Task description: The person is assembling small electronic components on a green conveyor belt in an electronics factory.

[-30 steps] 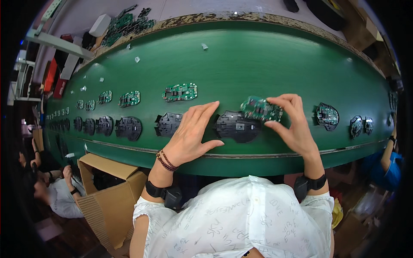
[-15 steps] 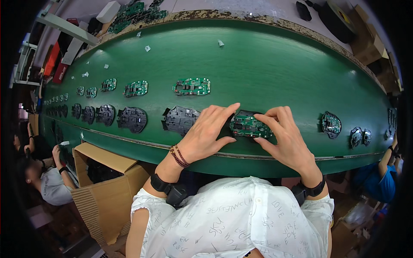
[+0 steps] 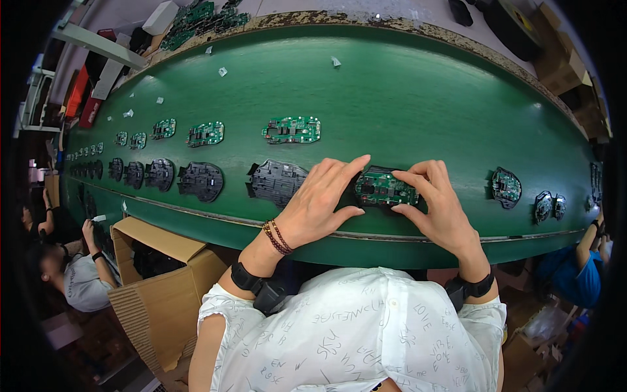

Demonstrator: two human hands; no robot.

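Observation:
A green circuit board [image 3: 385,188] lies in a black plastic shell [image 3: 367,171] on the green work surface, in front of me. My right hand [image 3: 436,204] pinches the board's right end between thumb and fingers. At the left end, my left hand [image 3: 324,196] has its thumb and index finger spread around the shell; whether they press on it I cannot tell. Just left of that hand, another black shell [image 3: 275,180] lies partly covered by it. Beyond it sits a loose green board [image 3: 292,130].
Rows of boards [image 3: 205,134] and black shells [image 3: 200,181] run off leftward. Boards seated in shells [image 3: 505,187] lie to the right. A cardboard box [image 3: 157,287] stands at the near left edge. Small clear scraps [image 3: 336,62] dot the surface. Other people work at both sides.
Both hands and the board in its shell have shifted slightly to the right. The right hand's pinch on the board's right end continues.

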